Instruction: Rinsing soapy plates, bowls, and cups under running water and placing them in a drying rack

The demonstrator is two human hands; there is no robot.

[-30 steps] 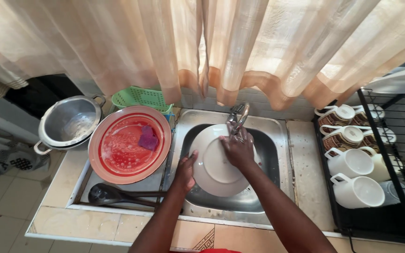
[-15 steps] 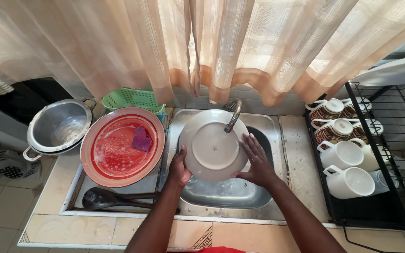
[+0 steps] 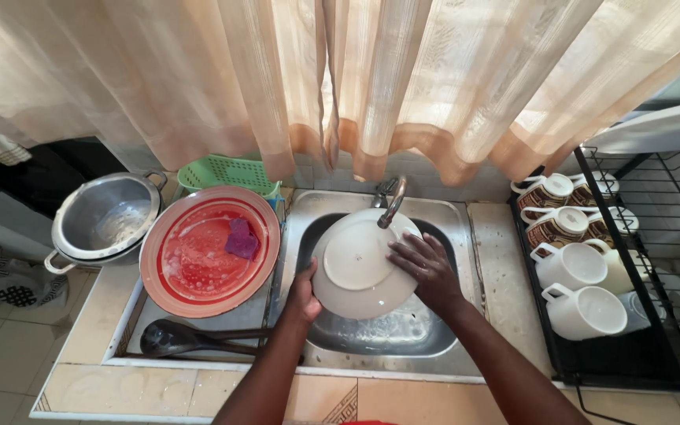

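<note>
My left hand (image 3: pixel 302 293) grips the white plate (image 3: pixel 353 264) by its rim over the sink (image 3: pixel 454 236); my right hand (image 3: pixel 426 266) lies flat on its face, under the tap (image 3: pixel 392 201).

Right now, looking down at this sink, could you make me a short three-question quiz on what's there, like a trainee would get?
1. True or false: the white plate is held over the sink, under the tap.
2. Which hand grips the plate's lower left rim: the left hand or the right hand?
3. What lies in the red basin: A) a purple sponge, B) a spoon, C) a cup?

Key: 1 true; 2 the left hand, while the right hand's fingers lie flat on the plate's face; 3 A.
</note>
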